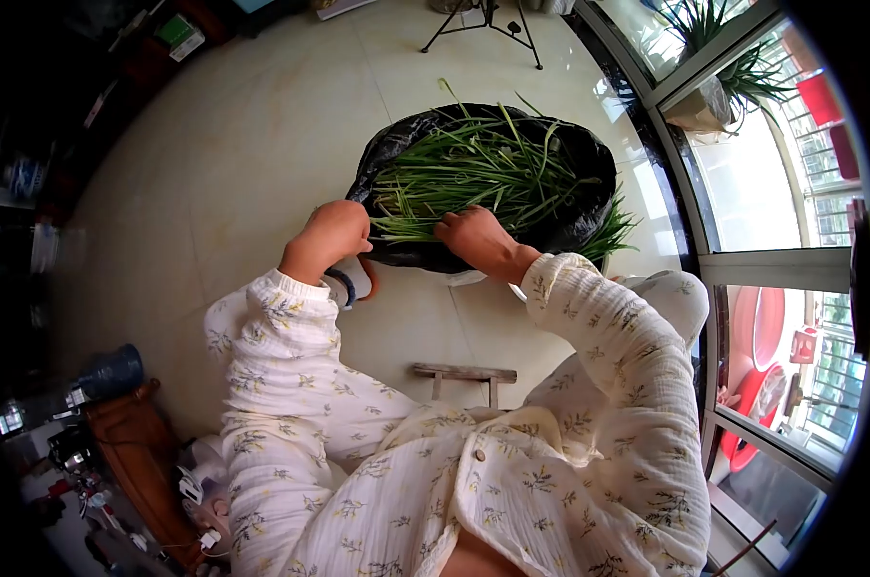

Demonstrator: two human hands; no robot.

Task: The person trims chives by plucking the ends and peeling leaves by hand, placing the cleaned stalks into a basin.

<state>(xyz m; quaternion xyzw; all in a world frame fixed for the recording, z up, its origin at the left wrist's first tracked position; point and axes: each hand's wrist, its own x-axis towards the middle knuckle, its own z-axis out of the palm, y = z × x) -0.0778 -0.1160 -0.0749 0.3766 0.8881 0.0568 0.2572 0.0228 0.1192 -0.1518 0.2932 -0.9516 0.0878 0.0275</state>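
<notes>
Long thin green leaves that look like garlic chives (492,173) fill a black plastic bag (396,144) on the floor in front of me. Close to the bag's left rim, my left hand (337,234) is closed, its fingertips by the cut ends of the leaves; what it grips is hidden. My right hand (478,240) reaches over the bag's near edge, fingers curled around some leaves. A few leaves (608,231) hang out on the bag's right side.
A low wooden stool (464,373) stands between my legs. Glass sliding doors (776,264) run along the right, with a potted plant (733,77) behind. A black metal stand (483,29) is at the back. A wooden cabinet (141,471) and clutter lie at left.
</notes>
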